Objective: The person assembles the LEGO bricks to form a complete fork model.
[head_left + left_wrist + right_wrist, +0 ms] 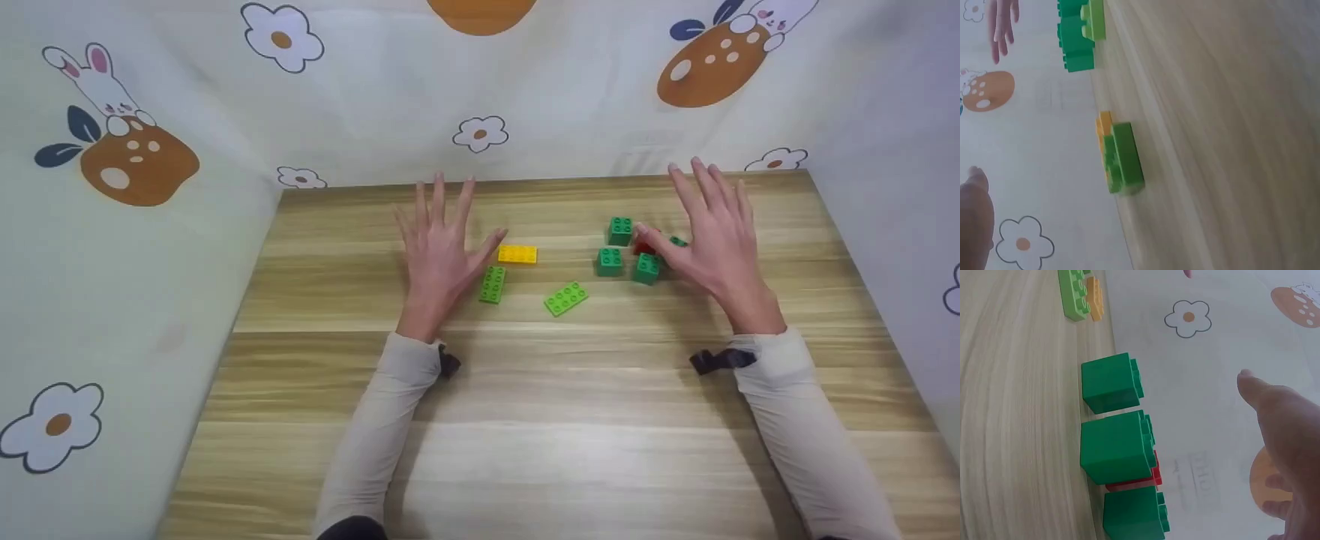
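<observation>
Both hands are spread above the table with straight fingers and hold nothing. My left hand (439, 259) is nearest to a yellow building brick (517, 255) and a light green brick (492, 285). In the head view, my right hand (716, 244) partly covers a red brick (645, 243) and a small green brick (679, 241). Beside its thumb stand dark green bricks, one at the back (620, 231), one at the front left (610, 262) and one at the front right (646, 268). Another light green brick (566, 298) lies between the hands, turned at an angle.
The wood-grain table (570, 435) meets a pale patterned cloth wall (375, 112) at the back and on both sides. Dark straps (724, 361) sit at the wrists, over light sleeves (802, 420).
</observation>
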Motion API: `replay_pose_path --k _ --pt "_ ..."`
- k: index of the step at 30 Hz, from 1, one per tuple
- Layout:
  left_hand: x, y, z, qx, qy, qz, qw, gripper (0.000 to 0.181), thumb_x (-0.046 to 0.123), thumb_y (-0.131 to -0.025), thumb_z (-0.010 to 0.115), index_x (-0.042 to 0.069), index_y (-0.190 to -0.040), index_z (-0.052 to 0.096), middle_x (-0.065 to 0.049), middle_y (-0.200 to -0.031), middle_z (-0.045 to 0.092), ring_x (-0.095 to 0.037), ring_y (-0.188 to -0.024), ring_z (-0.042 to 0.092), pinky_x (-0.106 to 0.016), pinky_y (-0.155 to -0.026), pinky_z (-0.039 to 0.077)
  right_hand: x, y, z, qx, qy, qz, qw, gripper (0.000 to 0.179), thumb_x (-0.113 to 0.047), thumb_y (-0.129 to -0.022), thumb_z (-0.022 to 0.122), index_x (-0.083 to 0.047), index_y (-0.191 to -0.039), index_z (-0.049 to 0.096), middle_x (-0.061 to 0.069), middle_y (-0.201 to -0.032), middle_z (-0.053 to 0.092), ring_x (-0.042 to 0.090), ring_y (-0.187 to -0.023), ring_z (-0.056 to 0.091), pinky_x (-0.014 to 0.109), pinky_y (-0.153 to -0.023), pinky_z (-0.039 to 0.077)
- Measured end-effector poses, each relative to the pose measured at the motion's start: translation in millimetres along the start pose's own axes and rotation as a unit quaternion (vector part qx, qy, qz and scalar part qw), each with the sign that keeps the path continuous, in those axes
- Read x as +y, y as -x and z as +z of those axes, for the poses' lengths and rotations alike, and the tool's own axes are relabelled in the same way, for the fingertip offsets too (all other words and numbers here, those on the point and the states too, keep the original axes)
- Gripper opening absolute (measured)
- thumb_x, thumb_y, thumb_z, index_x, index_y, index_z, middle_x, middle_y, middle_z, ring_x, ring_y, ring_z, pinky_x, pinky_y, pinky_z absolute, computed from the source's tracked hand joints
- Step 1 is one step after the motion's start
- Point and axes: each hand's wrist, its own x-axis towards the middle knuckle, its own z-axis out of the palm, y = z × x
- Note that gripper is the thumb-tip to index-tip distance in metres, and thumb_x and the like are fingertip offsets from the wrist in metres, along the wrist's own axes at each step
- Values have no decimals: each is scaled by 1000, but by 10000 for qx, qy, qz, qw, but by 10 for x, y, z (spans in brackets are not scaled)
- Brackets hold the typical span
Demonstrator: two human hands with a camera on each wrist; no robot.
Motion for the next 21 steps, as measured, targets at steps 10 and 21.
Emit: replay_pose_path --k 10,21 --pt "309 32 -86 348 691 554 9955 78 70 -107 46 25 -170 35 -12 -177 34 -35 -164 32 -64 -135 20 -84 112 41 246 -444 -353 9981 66 -41 -100 78 -18 -158 56 14 -157 59 39 -143 56 64 -117 46" --pt "655 110 -59 275 1469 1187 9816 73 62 -110 47 21 -170 35 -6 -175 40 -26 -161 39 -48 -136 27 -137 190 103 -930 -448 -263 9943 44 -27 -99 81 -9 -138 71 14 -132 70 37 -115 69 62 -97 59"
